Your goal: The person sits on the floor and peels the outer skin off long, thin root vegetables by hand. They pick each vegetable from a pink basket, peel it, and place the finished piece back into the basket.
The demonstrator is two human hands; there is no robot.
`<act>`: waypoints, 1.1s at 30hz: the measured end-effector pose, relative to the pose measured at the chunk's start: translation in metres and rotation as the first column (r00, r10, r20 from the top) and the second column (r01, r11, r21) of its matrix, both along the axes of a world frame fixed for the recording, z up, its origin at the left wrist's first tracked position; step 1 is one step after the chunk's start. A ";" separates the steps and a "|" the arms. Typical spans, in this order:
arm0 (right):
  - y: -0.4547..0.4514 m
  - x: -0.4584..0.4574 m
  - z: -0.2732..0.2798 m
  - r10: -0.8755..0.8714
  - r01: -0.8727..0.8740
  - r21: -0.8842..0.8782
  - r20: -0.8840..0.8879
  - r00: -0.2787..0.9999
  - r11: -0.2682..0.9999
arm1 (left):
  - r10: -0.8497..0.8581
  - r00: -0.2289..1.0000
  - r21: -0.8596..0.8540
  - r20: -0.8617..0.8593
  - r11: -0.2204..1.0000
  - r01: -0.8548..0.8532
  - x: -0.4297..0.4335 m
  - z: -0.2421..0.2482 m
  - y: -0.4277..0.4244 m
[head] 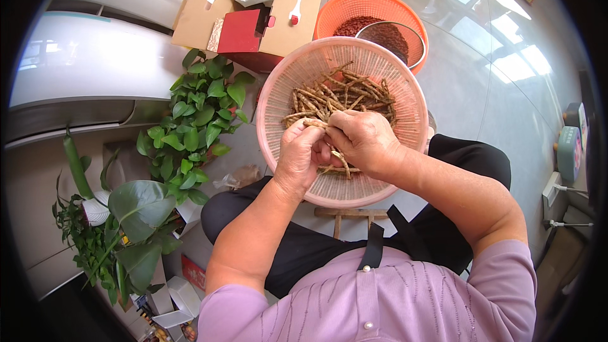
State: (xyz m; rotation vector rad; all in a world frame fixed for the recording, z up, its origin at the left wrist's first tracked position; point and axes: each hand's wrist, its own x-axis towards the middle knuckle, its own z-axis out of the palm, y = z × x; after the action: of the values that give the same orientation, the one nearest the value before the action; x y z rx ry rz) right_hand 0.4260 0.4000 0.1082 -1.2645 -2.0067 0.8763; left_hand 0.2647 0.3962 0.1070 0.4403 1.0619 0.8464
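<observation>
Over a pink plastic colander basket (270,118), both my hands meet at a dried bean pod (314,123). My left hand (300,145) pinches it between thumb and fingers. My right hand (363,140) has its fingertips closed on the pod's near end, close against the left fingers. Dried brown bean pods (351,88) lie heaped in the basket beyond my hands. A few pods (349,171) show below my fingers near the basket's closer wall. What the curled fingers hide inside each palm cannot be seen.
Behind the pink basket stands an orange basket (327,9) with dark red beans (354,24) and a round sieve (422,52). An open cardboard box (242,33) and leafy potted plants (204,99) crowd the left. A wooden stool (351,213) shows below the basket, between my knees.
</observation>
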 end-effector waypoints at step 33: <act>0.005 0.000 -0.008 -0.216 -0.039 -0.657 -0.303 0.928 0.753 | -0.043 0.995 0.026 0.089 0.999 0.041 -0.001 -0.001 -0.004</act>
State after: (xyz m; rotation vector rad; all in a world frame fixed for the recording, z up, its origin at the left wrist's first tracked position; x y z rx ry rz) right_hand 0.4258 0.4051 0.1001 -1.4008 -1.3540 1.7273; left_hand 0.2642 0.3922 0.1061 0.4394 0.9574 0.8347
